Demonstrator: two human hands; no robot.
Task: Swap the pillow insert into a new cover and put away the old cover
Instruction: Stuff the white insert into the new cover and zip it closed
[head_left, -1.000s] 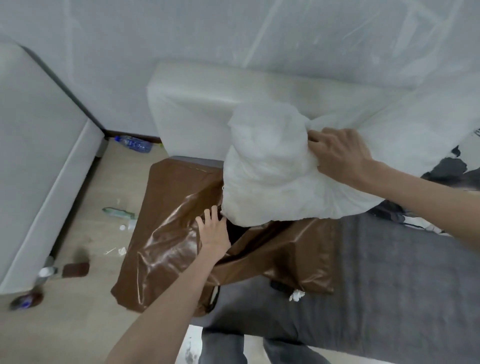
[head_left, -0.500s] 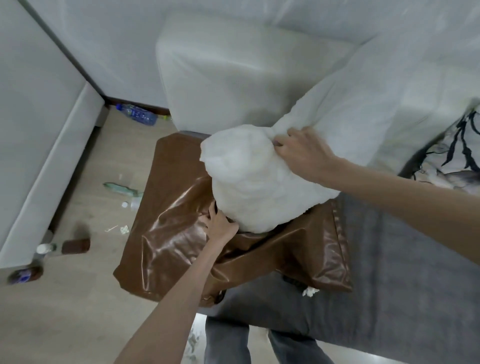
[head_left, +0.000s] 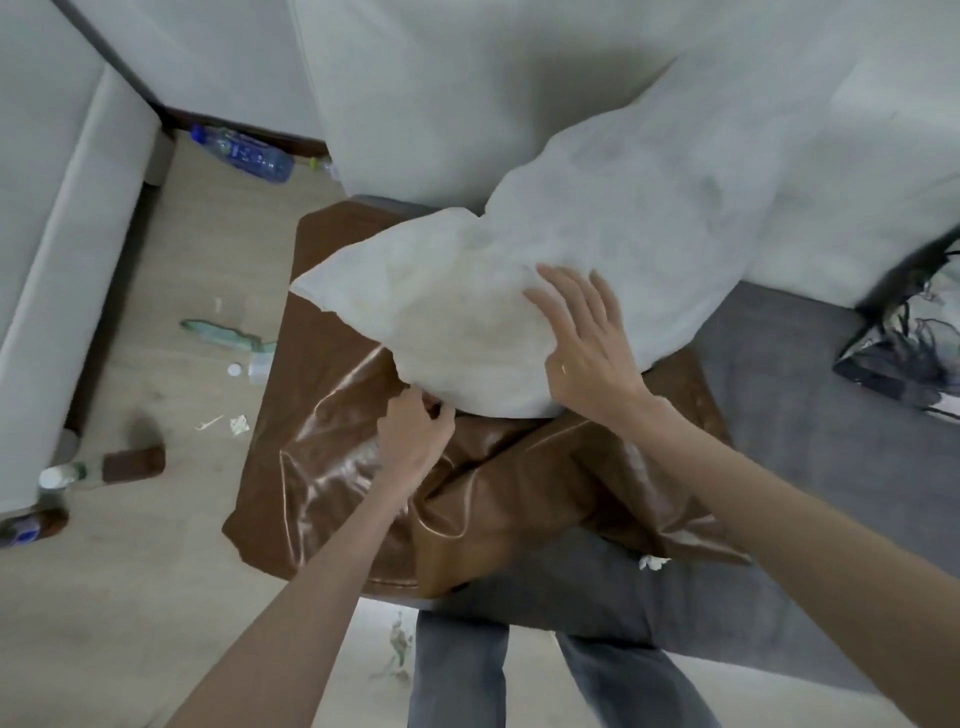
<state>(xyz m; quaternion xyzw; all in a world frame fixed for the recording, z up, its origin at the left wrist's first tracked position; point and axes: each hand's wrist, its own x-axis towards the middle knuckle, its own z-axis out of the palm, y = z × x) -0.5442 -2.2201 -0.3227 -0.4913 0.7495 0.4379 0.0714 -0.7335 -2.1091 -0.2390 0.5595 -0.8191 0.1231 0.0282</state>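
A white pillow insert (head_left: 467, 317) lies across the top of a shiny brown cover (head_left: 358, 478), which is spread over the corner of a grey seat. The insert's near end dips into the cover's opening. My left hand (head_left: 413, 436) pinches the brown cover's edge at that opening. My right hand (head_left: 582, 338) lies flat on the insert with its fingers spread, pressing it down. At the far right edge a black-and-white patterned cover (head_left: 904, 358) lies on the seat.
The grey seat (head_left: 810, 467) runs to the right, with a white backrest (head_left: 857, 208) behind it. On the wooden floor (head_left: 156, 571) at left lie a plastic bottle (head_left: 244, 153), scraps of litter and small containers. A white cabinet (head_left: 62, 208) stands at the far left.
The insert has come down from a lifted, bunched position onto the brown cover. My right hand let go of its grip and now presses flat. My left hand has closed on the cover's edge.
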